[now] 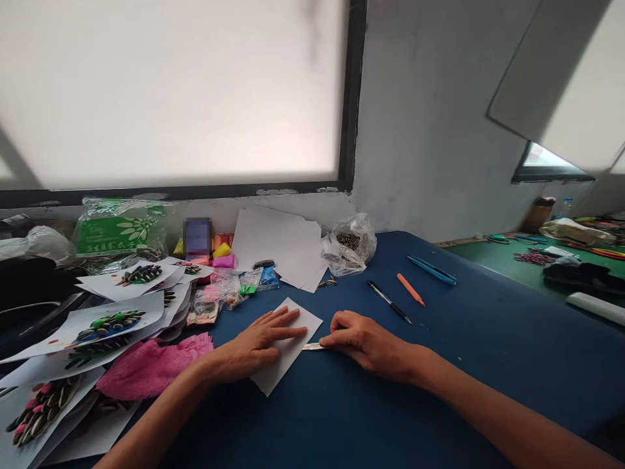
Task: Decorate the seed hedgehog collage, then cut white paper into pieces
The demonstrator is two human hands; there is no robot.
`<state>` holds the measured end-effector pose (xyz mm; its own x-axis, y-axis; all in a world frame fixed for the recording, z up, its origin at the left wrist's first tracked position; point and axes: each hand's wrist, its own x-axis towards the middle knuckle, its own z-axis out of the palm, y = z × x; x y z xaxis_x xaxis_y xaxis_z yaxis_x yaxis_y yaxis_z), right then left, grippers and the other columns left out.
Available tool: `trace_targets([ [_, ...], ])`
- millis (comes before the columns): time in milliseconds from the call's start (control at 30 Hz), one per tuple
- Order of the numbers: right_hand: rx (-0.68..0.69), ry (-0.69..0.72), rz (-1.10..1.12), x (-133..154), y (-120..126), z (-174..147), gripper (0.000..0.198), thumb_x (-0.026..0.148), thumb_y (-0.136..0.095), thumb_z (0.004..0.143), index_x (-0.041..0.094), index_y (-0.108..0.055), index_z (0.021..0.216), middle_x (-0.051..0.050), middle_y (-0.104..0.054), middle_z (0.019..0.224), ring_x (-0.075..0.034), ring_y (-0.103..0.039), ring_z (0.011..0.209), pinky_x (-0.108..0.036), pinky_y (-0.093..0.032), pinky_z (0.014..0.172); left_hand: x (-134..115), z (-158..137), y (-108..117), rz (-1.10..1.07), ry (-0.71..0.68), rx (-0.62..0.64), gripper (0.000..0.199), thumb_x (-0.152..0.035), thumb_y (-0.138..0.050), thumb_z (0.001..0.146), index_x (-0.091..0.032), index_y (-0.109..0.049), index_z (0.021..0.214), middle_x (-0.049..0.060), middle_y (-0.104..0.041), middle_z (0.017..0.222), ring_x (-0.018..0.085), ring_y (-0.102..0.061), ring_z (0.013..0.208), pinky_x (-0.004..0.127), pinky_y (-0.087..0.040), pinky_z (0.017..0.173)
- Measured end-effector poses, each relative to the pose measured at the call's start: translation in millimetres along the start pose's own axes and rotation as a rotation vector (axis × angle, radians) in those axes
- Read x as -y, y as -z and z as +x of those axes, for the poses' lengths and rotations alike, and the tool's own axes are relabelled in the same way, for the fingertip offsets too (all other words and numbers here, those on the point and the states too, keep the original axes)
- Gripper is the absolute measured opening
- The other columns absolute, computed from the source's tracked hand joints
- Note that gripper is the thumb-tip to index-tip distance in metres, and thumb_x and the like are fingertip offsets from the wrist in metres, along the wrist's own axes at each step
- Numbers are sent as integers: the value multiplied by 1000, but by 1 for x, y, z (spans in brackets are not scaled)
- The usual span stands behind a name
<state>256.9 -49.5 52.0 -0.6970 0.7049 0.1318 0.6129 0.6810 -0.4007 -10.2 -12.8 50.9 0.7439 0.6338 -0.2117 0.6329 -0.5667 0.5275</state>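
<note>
My left hand (266, 339) lies flat on a white sheet of paper (288, 370), its fingers spread. The sheet is turned at an angle on the blue tabletop. At its right edge, my right hand (368, 342) pinches the end of a thin pale strip (313, 346). The strip's other end meets the paper; whether it runs under the sheet cannot be made out. Beyond my right hand lie a black-capped clear pen (389, 302), an orange marker (411, 290) and blue tweezers (432, 270).
On the left are piled papers with sunflower seeds (110, 326) stuck on them, beside a pink cloth (156, 366). Along the wall stand blank white sheets (278, 241), a plastic bag of seeds (349, 242) and bright packets of clay (223, 260). A green table (508, 260) adjoins at right.
</note>
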Motion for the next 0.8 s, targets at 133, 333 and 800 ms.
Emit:
trace_targets([
  [133, 8, 2, 9, 2, 1, 1, 30, 18, -45, 97, 21, -69, 116, -8, -58, 97, -16, -55, 87, -27, -46, 75, 0, 0, -1, -6, 13, -6, 64, -17, -42, 82, -37, -40, 143, -11, -12, 159, 28, -1, 147, 48, -3, 118],
  [333, -2, 9, 15, 0, -1, 0, 30, 17, -46, 96, 20, -69, 116, -8, -57, 97, -16, -55, 86, -26, -46, 74, 3, 2, -2, -12, 10, -9, 67, -16, -43, 80, -38, -40, 143, -11, -12, 159, 27, -1, 147, 47, -1, 118],
  [800, -3, 43, 9, 0, -3, 1, 30, 17, -46, 97, 20, -69, 116, -8, -57, 96, -16, -55, 86, -27, -45, 75, 0, 1, 0, -11, 8, 7, 72, -14, -45, 75, -36, -40, 144, -10, -11, 159, 28, 1, 147, 49, -1, 117],
])
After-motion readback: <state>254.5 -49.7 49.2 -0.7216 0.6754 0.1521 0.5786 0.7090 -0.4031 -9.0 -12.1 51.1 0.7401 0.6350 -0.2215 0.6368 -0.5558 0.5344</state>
